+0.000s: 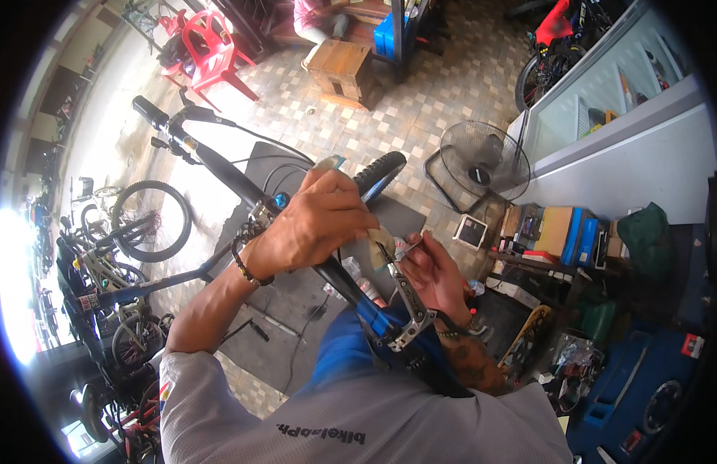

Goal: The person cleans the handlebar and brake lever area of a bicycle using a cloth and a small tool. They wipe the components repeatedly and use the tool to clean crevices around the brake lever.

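My left hand [316, 224], with a dark bead bracelet on its wrist, is closed over the black bicycle frame [227, 174] and pinches a small pale piece [380, 240] at its fingertips. A light tip [330, 162] sticks out above the knuckles. Just to the right, my right hand [435, 278] grips metal pliers [408, 305] with blue handles, and their jaws meet the pale piece. The handlebar [161, 120] points to the upper left. A knobbly front tyre [380, 172] shows behind my left hand.
A black mat [277, 301] lies under the bicycle on the tiled floor. Behind stand a floor fan [486, 166], a wooden crate [343, 69] and red plastic chairs [207, 46]. A white glass-topped case [613, 124] is at right. Parked bicycles [134, 224] line the left. A person sits at the top [316, 19].
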Demonstrator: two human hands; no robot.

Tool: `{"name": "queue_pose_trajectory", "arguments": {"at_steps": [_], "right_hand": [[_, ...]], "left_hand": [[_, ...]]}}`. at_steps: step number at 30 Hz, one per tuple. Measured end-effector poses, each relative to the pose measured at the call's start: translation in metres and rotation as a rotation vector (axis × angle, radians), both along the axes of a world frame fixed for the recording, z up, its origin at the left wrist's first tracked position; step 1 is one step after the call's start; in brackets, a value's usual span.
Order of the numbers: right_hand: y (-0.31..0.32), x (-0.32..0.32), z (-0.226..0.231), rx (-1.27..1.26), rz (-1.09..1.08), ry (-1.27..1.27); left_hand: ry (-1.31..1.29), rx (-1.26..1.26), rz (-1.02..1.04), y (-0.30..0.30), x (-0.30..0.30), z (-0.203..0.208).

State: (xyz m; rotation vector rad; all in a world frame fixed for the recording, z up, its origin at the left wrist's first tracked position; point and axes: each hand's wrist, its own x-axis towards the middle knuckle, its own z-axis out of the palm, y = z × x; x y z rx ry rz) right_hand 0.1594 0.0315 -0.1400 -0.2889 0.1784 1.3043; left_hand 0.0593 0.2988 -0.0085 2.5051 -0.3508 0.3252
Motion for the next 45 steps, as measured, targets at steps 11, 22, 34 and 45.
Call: {"name": "queue_pose_trajectory", "arguments": {"at_steps": [11,22,34,45], "right_hand": [[0.007,-0.013,-0.032,0.155,0.082,0.259],[0.020,0.040,0.103,0.018,0.057,-1.433],[0.016,0.048,0.075,-0.165,-0.083,-0.710],[0.014,0.003,0.013,0.016,0.046,0.129]], "left_hand": [[-0.036,-0.017,-0.017,0.000,0.001,-0.003],[-0.025,-0.051,-0.010,0.001,-0.003,-0.002],[-0.049,-0.071,-0.001,0.001,0.002,-0.006],[-0.007,-0.056,0.032,-0.001,-0.001,-0.005]]}}
